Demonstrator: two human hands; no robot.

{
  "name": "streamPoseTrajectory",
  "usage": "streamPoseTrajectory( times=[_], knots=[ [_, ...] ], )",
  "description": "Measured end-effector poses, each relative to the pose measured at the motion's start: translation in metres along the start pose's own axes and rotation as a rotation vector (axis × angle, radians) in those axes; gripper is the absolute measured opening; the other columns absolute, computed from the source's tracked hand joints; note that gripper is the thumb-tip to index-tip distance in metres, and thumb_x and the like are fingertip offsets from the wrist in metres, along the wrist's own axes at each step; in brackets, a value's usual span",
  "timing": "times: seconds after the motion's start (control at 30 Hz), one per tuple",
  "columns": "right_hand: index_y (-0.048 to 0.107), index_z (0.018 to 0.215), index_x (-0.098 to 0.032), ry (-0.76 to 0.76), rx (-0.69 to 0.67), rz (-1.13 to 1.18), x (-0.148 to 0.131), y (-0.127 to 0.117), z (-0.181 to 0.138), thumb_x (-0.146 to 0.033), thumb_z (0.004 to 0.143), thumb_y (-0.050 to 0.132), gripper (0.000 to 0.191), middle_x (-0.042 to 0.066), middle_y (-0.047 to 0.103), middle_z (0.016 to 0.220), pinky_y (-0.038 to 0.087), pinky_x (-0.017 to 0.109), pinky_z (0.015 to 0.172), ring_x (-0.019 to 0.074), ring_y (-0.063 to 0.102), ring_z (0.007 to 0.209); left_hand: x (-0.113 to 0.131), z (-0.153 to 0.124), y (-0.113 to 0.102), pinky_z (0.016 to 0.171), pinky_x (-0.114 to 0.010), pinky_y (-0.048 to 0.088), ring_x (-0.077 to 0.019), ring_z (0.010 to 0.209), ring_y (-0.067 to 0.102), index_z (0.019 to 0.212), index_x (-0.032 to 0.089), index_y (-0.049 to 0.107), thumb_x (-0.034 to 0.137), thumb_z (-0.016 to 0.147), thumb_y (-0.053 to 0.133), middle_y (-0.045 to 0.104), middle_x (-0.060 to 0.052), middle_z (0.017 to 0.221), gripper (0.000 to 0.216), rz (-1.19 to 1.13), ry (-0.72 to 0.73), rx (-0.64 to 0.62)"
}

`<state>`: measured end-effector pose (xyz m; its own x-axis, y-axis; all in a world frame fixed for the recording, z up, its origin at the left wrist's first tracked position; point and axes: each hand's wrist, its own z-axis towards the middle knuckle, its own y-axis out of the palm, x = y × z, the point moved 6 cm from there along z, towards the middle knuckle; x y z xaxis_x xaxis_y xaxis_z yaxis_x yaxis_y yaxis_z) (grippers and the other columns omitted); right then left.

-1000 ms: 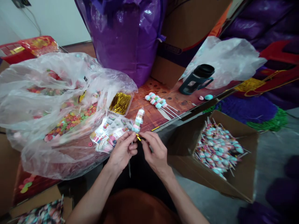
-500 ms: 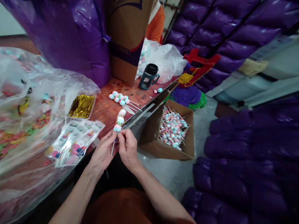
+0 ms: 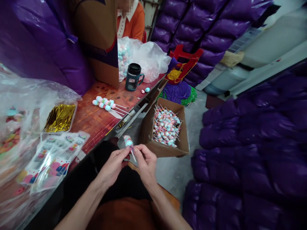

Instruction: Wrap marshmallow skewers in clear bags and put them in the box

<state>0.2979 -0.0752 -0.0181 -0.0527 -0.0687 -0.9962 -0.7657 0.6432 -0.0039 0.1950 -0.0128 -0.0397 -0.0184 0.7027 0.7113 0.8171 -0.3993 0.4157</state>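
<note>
Between my hands is a marshmallow stick (image 3: 128, 140), pastel pink, white and blue, its pale stick slanting down to the right. My left hand (image 3: 115, 164) pinches it just below the marshmallows. From the other side, my right hand (image 3: 146, 161) has its thumb and fingers closed at the same spot. Something small and purplish shows at the fingertips, too small to make out. Several more marshmallow sticks (image 3: 104, 103) lie on the red-brown table (image 3: 93, 123). To the left are a clear tray of gold twist ties (image 3: 59, 117) and a stack of printed clear bags (image 3: 55, 159).
A cardboard box (image 3: 170, 152) full of wrapped marshmallow sticks stands on the floor right of the table. A dark mug (image 3: 133, 77) and loose marshmallows (image 3: 147, 90) sit near the table edge. Purple bundles (image 3: 230, 143) fill the right. A person in orange (image 3: 136, 24) is behind.
My hands have carried the marshmallow stick off the table edge, towards the box side. It now appears tilted and shorter. The view has swung right, showing more of the person behind.
</note>
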Motion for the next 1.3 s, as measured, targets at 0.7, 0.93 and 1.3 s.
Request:
streamPoseTrajectory(
  times=[0.7, 0.93, 1.3],
  knots=[
    [0.064, 0.071, -0.018, 0.425, 0.383, 0.198, 0.152, -0.075, 0.108, -0.021, 0.057, 0.074, 0.018, 0.000, 0.065, 0.064, 0.038, 0.020, 0.040, 0.0090, 0.047, 0.045, 0.094, -0.089, -0.174, 0.093, -0.037, 0.045, -0.0248, 0.098, 0.061, 0.100, 0.024, 0.079, 0.023, 0.082, 0.071, 0.069, -0.008, 0.101, 0.020, 0.881, 0.749, 0.816],
    [0.072, 0.095, -0.015, 0.122, 0.100, 0.035, 0.104, 0.042, 0.049, -0.037, 0.075, 0.073, 0.030, 0.002, 0.069, 0.074, 0.038, 0.022, 0.050, 0.0087, 0.047, 0.053, 0.109, -0.093, -0.212, 0.086, -0.037, 0.046, -0.0233, 0.092, 0.059, 0.103, 0.021, 0.076, 0.026, 0.086, 0.064, 0.063, -0.007, 0.098, 0.021, 1.138, 0.710, 0.962],
    [0.072, 0.100, -0.020, -0.300, -0.252, -0.203, 0.023, 0.106, -0.003, -0.030, 0.094, 0.059, 0.017, 0.000, 0.069, 0.075, 0.051, 0.029, 0.070, 0.0142, 0.063, 0.068, 0.109, -0.091, -0.237, 0.075, -0.032, 0.045, -0.0196, 0.080, 0.062, 0.090, 0.018, 0.072, 0.025, 0.089, 0.058, 0.067, -0.005, 0.089, 0.015, 0.961, 0.698, 0.954]
  ],
)
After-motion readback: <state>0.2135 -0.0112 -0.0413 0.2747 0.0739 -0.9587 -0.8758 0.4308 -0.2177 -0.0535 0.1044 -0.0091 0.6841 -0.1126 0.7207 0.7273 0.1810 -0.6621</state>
